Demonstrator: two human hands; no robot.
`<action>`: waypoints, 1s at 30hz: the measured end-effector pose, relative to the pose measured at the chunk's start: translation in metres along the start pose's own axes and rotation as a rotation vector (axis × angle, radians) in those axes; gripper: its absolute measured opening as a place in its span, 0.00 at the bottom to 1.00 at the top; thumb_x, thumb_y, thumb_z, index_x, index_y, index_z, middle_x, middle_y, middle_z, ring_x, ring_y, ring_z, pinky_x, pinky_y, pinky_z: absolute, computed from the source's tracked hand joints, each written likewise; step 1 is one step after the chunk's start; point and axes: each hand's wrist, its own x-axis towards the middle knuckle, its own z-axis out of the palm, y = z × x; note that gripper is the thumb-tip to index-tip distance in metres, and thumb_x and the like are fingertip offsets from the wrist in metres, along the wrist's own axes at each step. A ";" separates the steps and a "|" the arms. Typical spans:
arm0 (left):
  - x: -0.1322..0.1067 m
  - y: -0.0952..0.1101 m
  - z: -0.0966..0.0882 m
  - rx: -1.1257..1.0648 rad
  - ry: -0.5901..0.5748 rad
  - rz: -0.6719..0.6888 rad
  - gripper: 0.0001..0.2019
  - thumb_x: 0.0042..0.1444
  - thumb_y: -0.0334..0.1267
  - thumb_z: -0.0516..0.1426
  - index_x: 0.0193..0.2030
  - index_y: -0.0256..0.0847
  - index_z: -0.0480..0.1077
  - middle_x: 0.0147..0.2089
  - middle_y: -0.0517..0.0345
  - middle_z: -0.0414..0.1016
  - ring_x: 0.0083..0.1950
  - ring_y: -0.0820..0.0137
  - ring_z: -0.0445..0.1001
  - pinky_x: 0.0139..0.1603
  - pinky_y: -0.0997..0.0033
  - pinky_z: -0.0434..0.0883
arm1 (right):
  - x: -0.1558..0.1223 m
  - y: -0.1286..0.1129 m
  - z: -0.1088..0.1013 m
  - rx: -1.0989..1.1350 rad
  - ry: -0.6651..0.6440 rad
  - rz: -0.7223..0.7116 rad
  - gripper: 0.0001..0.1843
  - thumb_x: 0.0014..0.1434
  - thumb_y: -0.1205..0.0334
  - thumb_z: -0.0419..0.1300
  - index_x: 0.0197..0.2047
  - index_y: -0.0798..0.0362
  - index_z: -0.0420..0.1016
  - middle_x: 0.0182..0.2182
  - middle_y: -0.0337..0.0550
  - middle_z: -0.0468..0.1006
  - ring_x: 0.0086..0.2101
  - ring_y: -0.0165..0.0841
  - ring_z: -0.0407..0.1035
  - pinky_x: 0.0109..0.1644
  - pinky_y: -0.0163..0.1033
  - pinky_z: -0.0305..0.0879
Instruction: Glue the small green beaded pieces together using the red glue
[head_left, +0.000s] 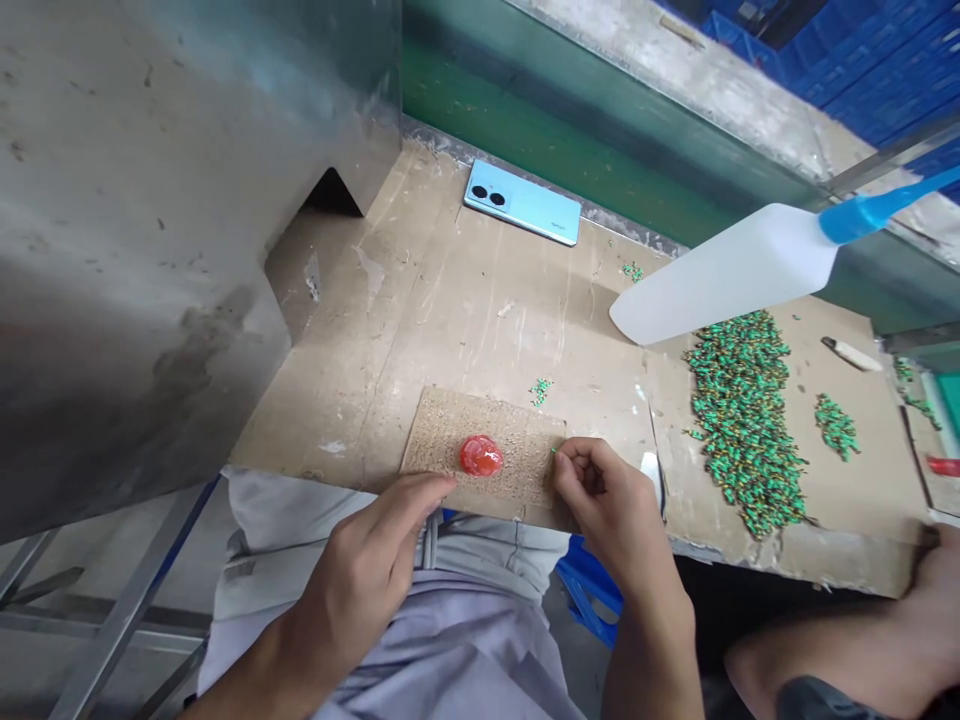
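Observation:
My right hand (pixel 606 500) is closed in a pinch at the right edge of a speckled brown cardboard piece (pixel 439 415). A tiny green part (pixel 554 451) pokes out from its fingertips. On the cardboard sits a glossy red lump (pixel 481 456), apart from both hands. My left hand (pixel 382 535) rests at the near left edge of the cardboard, fingers stretched out and holding nothing visible; its thumb is hidden. A few small green parts (pixel 540 391) lie just beyond the cardboard.
A large pile of green parts (pixel 742 420) and a smaller heap (pixel 835 427) lie to the right. A white bottle with a blue nozzle (pixel 727 275) leans over the table. A light-blue phone (pixel 523 202) lies at the back. A metal housing (pixel 150 230) bounds the left; another person's arm (pixel 847 650) is lower right.

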 end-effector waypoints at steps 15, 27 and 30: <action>0.000 0.000 -0.001 0.023 0.004 0.012 0.23 0.66 0.15 0.51 0.59 0.40 0.75 0.52 0.55 0.86 0.54 0.72 0.86 0.62 0.81 0.77 | 0.010 -0.004 -0.003 0.004 -0.025 -0.014 0.10 0.66 0.55 0.59 0.36 0.51 0.75 0.22 0.34 0.72 0.21 0.28 0.65 0.27 0.34 0.61; 0.003 0.002 -0.002 0.047 0.018 0.025 0.20 0.68 0.17 0.52 0.58 0.40 0.75 0.49 0.54 0.86 0.51 0.71 0.87 0.59 0.80 0.79 | 0.017 -0.010 -0.006 0.018 -0.057 -0.002 0.09 0.65 0.57 0.60 0.34 0.50 0.75 0.21 0.33 0.71 0.20 0.28 0.65 0.25 0.34 0.62; 0.004 0.002 -0.002 0.049 0.030 0.033 0.20 0.68 0.18 0.52 0.57 0.40 0.75 0.49 0.54 0.87 0.50 0.70 0.87 0.57 0.79 0.80 | 0.019 -0.008 -0.007 0.024 -0.052 -0.001 0.09 0.64 0.57 0.59 0.33 0.51 0.75 0.20 0.33 0.71 0.19 0.29 0.66 0.25 0.34 0.61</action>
